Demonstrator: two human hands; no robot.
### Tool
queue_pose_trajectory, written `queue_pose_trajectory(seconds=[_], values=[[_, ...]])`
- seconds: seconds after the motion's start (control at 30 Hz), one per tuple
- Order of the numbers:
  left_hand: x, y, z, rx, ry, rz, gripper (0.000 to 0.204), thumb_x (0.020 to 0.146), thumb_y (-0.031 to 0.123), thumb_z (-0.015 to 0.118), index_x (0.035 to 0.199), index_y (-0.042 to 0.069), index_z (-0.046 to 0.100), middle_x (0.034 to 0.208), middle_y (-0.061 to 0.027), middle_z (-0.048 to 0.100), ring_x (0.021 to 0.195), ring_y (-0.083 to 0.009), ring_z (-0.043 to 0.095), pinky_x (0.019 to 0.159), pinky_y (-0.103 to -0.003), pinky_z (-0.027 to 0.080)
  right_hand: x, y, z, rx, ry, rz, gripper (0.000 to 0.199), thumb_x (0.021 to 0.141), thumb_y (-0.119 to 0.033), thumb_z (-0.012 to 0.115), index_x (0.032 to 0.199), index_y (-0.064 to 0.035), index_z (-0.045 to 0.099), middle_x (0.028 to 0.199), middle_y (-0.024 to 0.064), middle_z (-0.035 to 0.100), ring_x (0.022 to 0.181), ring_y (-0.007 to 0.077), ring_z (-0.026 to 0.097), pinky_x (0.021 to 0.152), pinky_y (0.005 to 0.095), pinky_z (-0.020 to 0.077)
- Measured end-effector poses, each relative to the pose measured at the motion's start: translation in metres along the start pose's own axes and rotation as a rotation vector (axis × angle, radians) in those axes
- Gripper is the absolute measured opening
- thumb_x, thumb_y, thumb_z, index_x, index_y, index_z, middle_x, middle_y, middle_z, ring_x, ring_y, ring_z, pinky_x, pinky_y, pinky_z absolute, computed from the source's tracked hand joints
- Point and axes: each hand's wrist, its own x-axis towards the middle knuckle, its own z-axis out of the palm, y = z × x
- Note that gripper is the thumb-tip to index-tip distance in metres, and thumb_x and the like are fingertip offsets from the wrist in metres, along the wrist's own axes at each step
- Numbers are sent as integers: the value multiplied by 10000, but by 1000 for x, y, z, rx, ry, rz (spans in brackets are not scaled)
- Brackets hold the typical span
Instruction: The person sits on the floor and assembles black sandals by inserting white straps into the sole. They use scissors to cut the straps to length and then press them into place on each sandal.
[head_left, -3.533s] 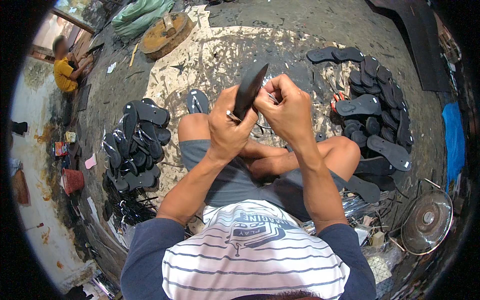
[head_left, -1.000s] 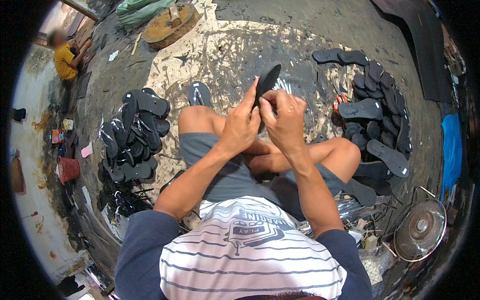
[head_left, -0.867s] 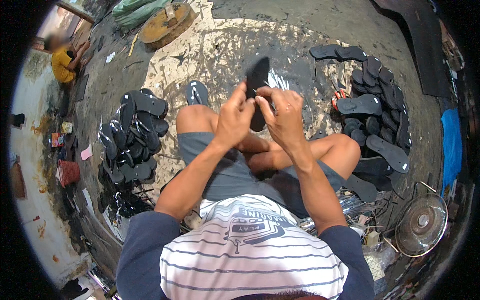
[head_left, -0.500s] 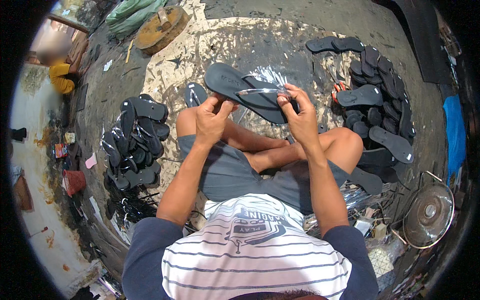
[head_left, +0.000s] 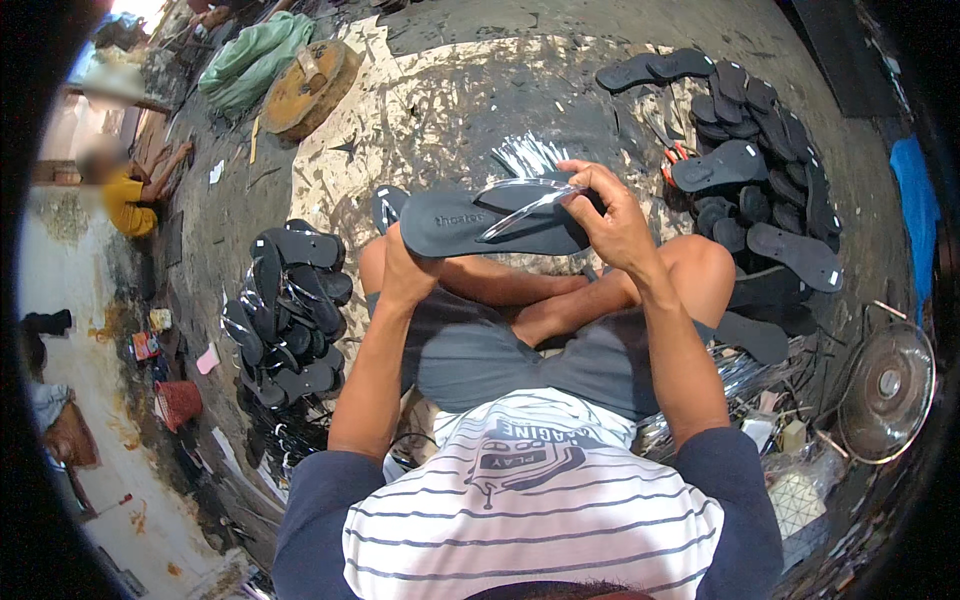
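Note:
A black flip-flop [head_left: 455, 232] with shiny silver straps [head_left: 520, 212] is held up over my crossed legs, its footbed turned toward me. My left hand [head_left: 408, 272] grips the heel end at the left, its fingertips partly hidden behind the sole. At the toe end, my right hand [head_left: 610, 215] is closed around the edge, with thumb and fingers near the point where the straps meet. Beyond the flip-flop, a bundle of silver straps [head_left: 530, 155] lies on the floor. Another silver-strapped flip-flop [head_left: 388, 207] rests just past my left hand.
Strapped flip-flops [head_left: 300, 310] are heaped at left, black soles [head_left: 765, 165] at right beside an orange-handled tool [head_left: 675, 160]. A round wooden block [head_left: 312, 90] and green sack [head_left: 258, 60] stand far left. A fan [head_left: 888, 385] lies at right. Another person [head_left: 130, 200] sits at far left.
The flip-flop has swung from a slant to nearly level, its heel end lower and its footbed facing me more. My left hand has shifted down to the heel end. The view has shifted slightly.

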Motion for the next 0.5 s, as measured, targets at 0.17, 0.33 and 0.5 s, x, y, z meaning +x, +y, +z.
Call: queue_pose_trajectory(seconds=[0.17,0.33,0.5], values=[[-9,-30,4,53,9,85,426,742,152,770,1119,-5,650,1005,-174,723,942,-322,700,848,-396,543,1,-3,6,-32,42,-32,134,901,-129,630,969,-17,658,1238,131,689,1112,293,619,987,398,459],[-11,-62,-6,320,-20,202,387,798,187,761,1112,-20,664,1025,-143,729,908,-271,710,817,-375,553,10,-13,6,128,211,13,151,892,-105,569,939,-15,681,1174,132,715,1041,317,634,954,404,476],[37,-31,-24,-777,-125,-502,407,980,247,626,1319,22,628,1151,-72,709,986,-254,684,877,-361,528,30,27,3,-201,174,-174,170,891,-110,570,982,4,657,1213,154,690,1111,297,624,989,385,473]])
